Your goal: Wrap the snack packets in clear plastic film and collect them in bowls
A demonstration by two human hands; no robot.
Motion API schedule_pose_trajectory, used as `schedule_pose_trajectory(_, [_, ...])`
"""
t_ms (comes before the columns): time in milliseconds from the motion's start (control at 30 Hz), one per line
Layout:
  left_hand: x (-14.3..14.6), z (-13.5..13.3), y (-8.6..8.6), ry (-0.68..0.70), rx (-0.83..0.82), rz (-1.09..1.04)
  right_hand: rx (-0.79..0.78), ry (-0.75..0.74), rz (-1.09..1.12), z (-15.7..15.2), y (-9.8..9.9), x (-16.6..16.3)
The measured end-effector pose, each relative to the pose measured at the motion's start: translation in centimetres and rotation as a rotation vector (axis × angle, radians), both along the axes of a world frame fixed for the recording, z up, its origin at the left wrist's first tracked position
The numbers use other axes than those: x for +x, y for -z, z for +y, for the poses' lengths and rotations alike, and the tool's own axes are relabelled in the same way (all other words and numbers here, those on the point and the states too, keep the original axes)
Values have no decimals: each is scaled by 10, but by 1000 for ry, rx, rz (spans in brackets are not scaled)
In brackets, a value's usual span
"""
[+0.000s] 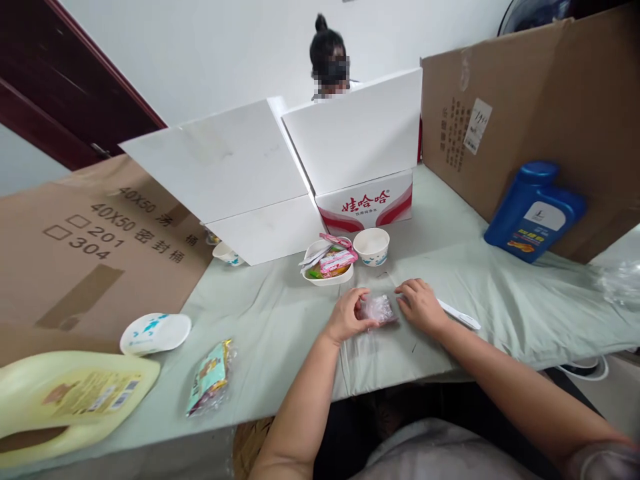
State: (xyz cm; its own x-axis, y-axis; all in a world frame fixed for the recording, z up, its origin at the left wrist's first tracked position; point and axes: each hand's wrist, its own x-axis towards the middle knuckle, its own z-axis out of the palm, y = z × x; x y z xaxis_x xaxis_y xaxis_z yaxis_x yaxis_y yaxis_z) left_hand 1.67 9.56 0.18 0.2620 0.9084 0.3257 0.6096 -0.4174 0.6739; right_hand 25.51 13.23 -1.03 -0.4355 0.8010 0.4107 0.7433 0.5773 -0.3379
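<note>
A small clear plastic packet point(379, 309) lies on the cloth in front of me, its contents too blurred to name. My left hand point(349, 316) grips its left side between thumb and fingers. Just right of the packet, my right hand point(420, 305) rests on the cloth with its fingers loosely bent and apart; I see nothing in them. A long white object point(459, 314) sticks out from behind the right wrist. Beyond my hands stand a white bowl heaped with colourful wrapped packets point(336, 262) and a white paper cup point(371, 247).
White panels point(350, 137) and a printed carton point(365, 203) stand behind the bowl; a person sits beyond. Big cardboard boxes flank the table. A blue bottle point(535, 213) is at right; a yellow bottle point(75, 400), a tipped paper cup point(155, 333) and a snack packet point(210, 378) are at left.
</note>
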Motion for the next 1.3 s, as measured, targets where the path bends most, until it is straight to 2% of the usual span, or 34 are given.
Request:
schedule_pose_trajectory(67, [3, 0, -1, 37, -6, 52, 33, 165, -73, -5, -2, 16])
schedule_pose_trajectory(133, [6, 0, -3, 49, 1, 72, -2, 313, -198, -8, -4, 34])
schedule_pose_trajectory(200, [8, 0, -5, 64, 8, 57, -86, 362, -308, -10, -8, 48])
schedule_pose_trajectory(300, [8, 1, -7, 84, 20, -10, -151, 255, -250, -15, -20, 46])
schedule_pose_trajectory(400, [5, 1, -10, 69, 27, -83, -117, 52, -70, -29, -40, 14])
schedule_pose_trajectory(500, [1, 2, -9, 29, 1, -130, -129, -102, -138, -45, -54, -21])
schedule_pose_trajectory(567, [-2, 4, -5, -36, -5, -154, -181, -131, -236, -50, -56, -30])
schedule_pose_trajectory(633, [-5, 8, 1, -148, -1, -187, -235, -106, -274, -48, -52, -22])
schedule_pose_trajectory(800, [-16, 17, 11, -487, 62, -270, -318, 123, -356, -28, -38, 37])
schedule_pose_trajectory(867, [-20, 18, 11, -614, 134, -276, -307, 195, -425, -22, -38, 51])
schedule_pose_trajectory(933, [-21, 17, 7, -670, 257, -237, -234, 197, -401, -22, -40, 48])
schedule_pose_trajectory(1033, [-18, 12, 2, -541, 371, -135, -178, 95, -192, -33, -44, 17])
schedule_pose_trajectory(1100, [-15, 11, 1, -372, 271, -59, -245, 39, -88, -43, -44, -11])
schedule_pose_trajectory(1200, [-13, 12, 3, -162, 45, 53, -342, -1, -124, -52, -41, -41])
schedule_pose_trajectory(1300, [-15, 14, 3, -119, -18, 23, -323, -50, -116, -46, -40, -42])
